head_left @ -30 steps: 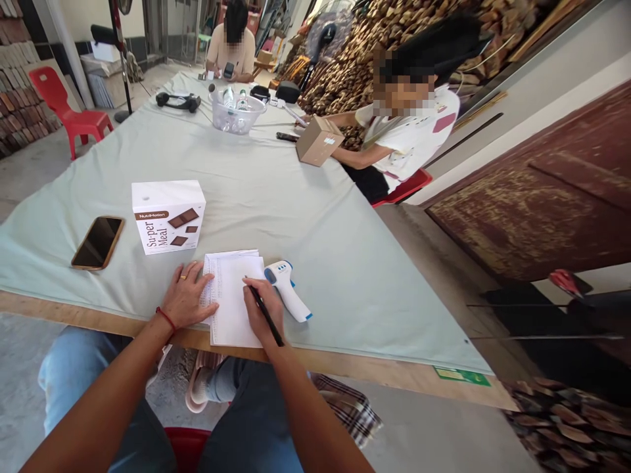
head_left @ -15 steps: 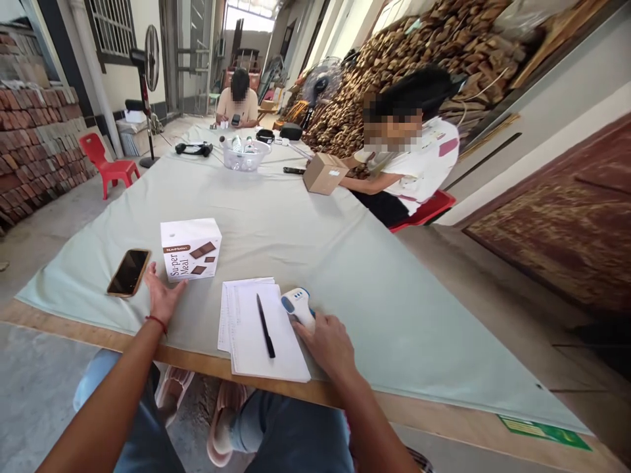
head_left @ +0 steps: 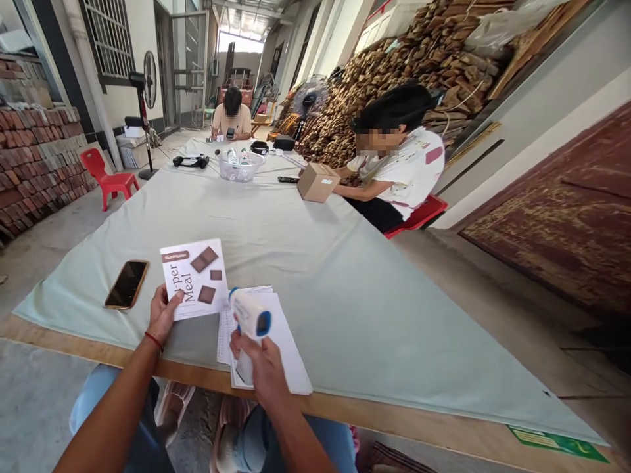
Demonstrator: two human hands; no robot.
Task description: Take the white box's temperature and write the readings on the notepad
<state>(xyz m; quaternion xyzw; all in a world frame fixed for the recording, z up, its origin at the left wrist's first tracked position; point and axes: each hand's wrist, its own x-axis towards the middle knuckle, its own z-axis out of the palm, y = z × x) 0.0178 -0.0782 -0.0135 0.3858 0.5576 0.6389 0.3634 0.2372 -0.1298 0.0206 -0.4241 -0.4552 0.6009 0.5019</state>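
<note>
My left hand (head_left: 164, 313) grips the lower left of a white box (head_left: 194, 279) printed "Meal" with brown chocolate squares, its printed front tilted up towards me. In my right hand (head_left: 263, 368) is a white and blue infrared thermometer (head_left: 250, 315), held by its handle, its small screen end facing me. The thermometer's front end is close to the box's right edge; I cannot tell whether they touch. Beneath it lie sheets of paper (head_left: 288, 348), partly covered by the hand. The black pen seen earlier is hidden now. A phone (head_left: 127, 284) lies left of the box.
Farther along the cloth-covered table (head_left: 374, 322) stand a clear plastic basin (head_left: 239, 171) with bottles and a black headset-like item (head_left: 191, 161). At right a person (head_left: 409, 157) holds a cardboard box (head_left: 317, 182); another person (head_left: 231, 118) sits at the far end.
My left hand has taken hold of the box and tilted it. My right hand has lifted the thermometer from beside the papers and brought it left, close to the box.
</note>
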